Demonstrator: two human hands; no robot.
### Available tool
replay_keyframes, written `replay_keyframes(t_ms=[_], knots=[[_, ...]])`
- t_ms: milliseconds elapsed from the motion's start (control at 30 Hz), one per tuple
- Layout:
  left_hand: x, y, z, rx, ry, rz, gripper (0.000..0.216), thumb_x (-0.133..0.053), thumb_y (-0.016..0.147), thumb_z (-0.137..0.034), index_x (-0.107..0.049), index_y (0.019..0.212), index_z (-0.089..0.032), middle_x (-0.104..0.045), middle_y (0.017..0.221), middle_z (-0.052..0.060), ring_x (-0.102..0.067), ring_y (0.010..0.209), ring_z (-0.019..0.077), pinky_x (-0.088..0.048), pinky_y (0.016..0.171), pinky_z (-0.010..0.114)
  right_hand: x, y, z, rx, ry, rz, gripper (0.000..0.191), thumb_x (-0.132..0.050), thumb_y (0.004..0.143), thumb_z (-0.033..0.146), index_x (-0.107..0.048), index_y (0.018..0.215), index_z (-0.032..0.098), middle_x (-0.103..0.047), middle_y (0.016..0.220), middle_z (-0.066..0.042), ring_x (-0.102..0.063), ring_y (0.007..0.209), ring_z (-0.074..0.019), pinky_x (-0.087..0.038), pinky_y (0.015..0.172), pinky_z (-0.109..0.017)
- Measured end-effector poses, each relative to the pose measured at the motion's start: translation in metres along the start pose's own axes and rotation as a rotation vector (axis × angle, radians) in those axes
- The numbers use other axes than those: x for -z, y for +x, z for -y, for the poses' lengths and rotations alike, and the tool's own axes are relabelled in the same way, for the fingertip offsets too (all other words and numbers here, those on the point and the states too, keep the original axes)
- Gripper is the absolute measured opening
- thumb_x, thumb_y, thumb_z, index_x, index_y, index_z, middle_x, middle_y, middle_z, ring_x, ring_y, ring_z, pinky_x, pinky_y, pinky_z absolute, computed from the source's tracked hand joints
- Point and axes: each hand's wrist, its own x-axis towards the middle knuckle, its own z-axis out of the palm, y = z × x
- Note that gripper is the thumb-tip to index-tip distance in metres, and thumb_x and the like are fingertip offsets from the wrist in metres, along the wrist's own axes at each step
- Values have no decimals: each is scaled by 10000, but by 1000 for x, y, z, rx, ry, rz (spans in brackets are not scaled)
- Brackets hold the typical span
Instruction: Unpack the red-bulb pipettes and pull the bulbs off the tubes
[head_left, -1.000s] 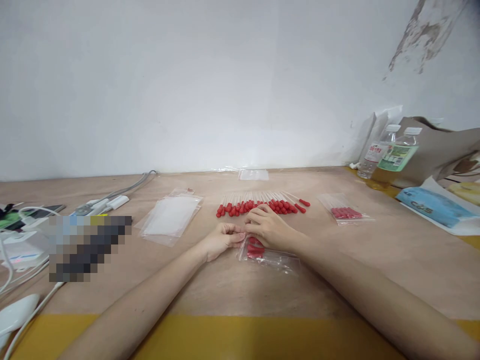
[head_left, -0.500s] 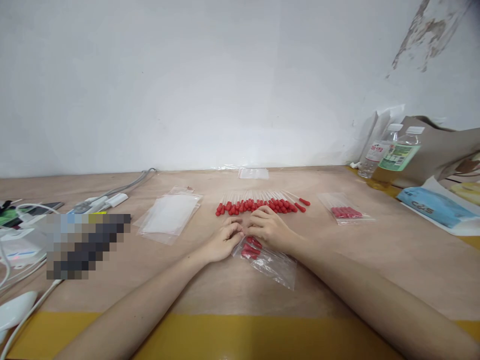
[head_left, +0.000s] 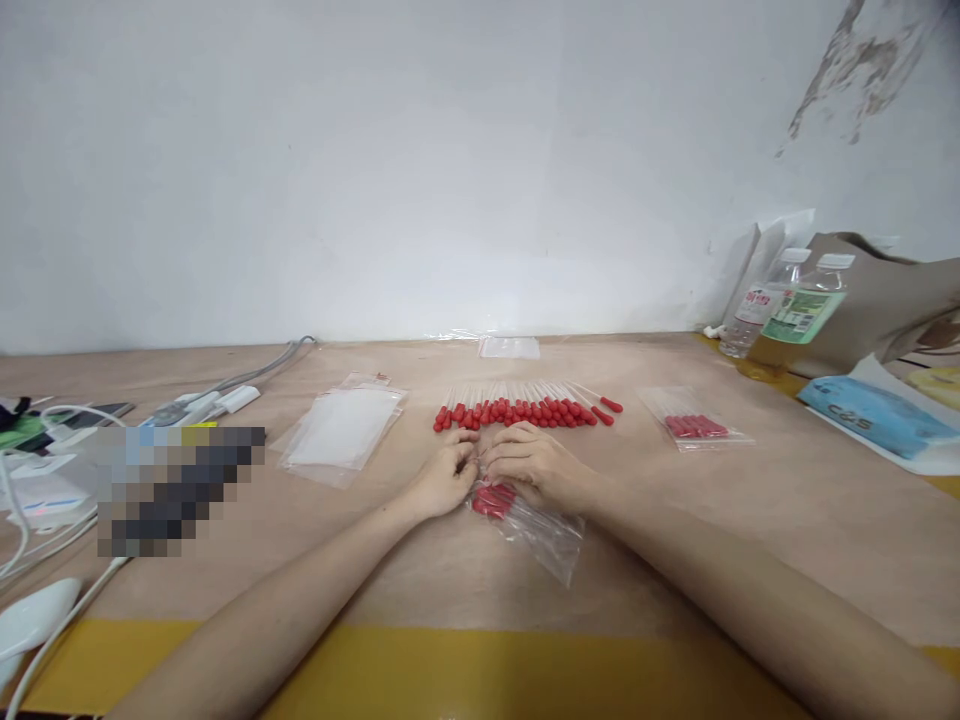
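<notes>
Just in front of me, a clear plastic zip bag (head_left: 551, 545) lies on the table with several red-tipped sticks (head_left: 493, 500) inside. My left hand (head_left: 446, 477) pinches the bag's upper left edge, its fingers curled. From the right, my right hand (head_left: 538, 466) bends over the same top edge, fingers closed on it and partly covering the bag. The fingertips of both hands are close together, and the exact grip is partly hidden. Beyond the hands, a row of loose red-tipped sticks (head_left: 517, 410) points its white shafts toward the wall.
To the left lie flat, stacked clear bags (head_left: 341, 428); a filled bag (head_left: 697, 425) rests to the right. A small bag (head_left: 510, 347) lies near the wall. Cables and a white charger (head_left: 49, 490) occupy the left; bottles (head_left: 799, 315) and a blue tissue pack (head_left: 874, 412) stand right.
Both hands have shifted slightly left along the bag's top. The bag has turned a little, and its red tips now sit closer together near my fingers.
</notes>
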Motion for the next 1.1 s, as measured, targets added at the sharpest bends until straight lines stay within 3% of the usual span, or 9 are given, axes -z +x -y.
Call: replay_keyframes(t_ms=[133, 267, 367, 467, 567, 667, 867, 967, 1100], knots=[[5, 1, 0, 55, -11, -8, 222, -422, 796, -210, -513, 598, -166, -572, 949, 102, -443, 1124, 237, -356, 935, 365, 14, 2, 3, -89, 197, 3, 127, -473, 840, 167, -597, 815, 184, -602, 984, -50, -481, 1018, -151, -356, 891, -331], [5, -3, -4, 106, 2, -73, 175, -477, 769, -213, -493, 600, -167, -557, 967, 107, -433, 1132, 248, -371, 901, 373, 21, 0, -1, -301, 356, -66, 91, -508, 812, 159, -579, 865, 179, -519, 1121, -78, -480, 1044, -159, -395, 858, -326], [3, -7, -4, 106, 36, -111, 67, -508, 732, -180, -511, 667, -163, -532, 997, 93, -475, 1053, 230, -381, 870, 368, 23, -7, -1, -529, 333, -73, 94, -541, 788, 212, -564, 871, 174, -589, 889, -42, -547, 802, -140, -427, 684, -272], [1, -8, 0, 120, 44, -150, 81, -531, 694, -161, -544, 774, -162, -514, 939, 55, -518, 820, 168, -419, 742, 313, 27, -21, 7, -667, 250, 84, 166, -589, 748, 339, -566, 783, 178, -559, 649, 19, -489, 568, -103, -343, 507, -221], [0, -7, 3, 156, 13, -161, 86, -528, 692, -163, -599, 740, -160, -476, 854, 28, -474, 656, 116, -409, 615, 256, 30, -35, 18, -678, 148, 192, 341, -670, 642, 462, -579, 831, 193, -565, 631, 29, -480, 552, -109, -308, 504, -227], [3, -8, -2, 98, 57, -103, 161, -501, 725, -157, -659, 749, -177, -466, 788, 26, -478, 691, 131, -407, 624, 250, 28, -43, 23, -683, 107, 223, 457, -673, 624, 511, -571, 937, 195, -604, 710, 7, -519, 608, -134, -339, 556, -251], [22, -12, -17, -81, 6, 168, 217, -467, 819, -218, -674, 879, -201, -555, 862, 52, -523, 822, 160, -417, 757, 266, 25, -47, 17, -603, 26, 213, 335, -581, 756, 438, -584, 1003, 211, -603, 967, -52, -545, 914, -203, -377, 764, -330], [26, -12, -17, -35, -113, 226, 207, -509, 812, -291, -651, 934, -202, -572, 926, 60, -535, 851, 170, -432, 739, 260, 24, -51, 15, -595, 7, 193, 307, -564, 775, 416, -591, 999, 207, -590, 941, -53, -544, 887, -189, -386, 743, -312], [22, -13, -15, 80, -264, 237, 254, -576, 766, -334, -556, 948, -158, -561, 814, 32, -524, 726, 130, -427, 648, 236, 17, -55, 13, -557, -69, 154, 302, -535, 806, 378, -576, 1048, 202, -580, 922, -58, -535, 875, -179, -380, 753, -312]])
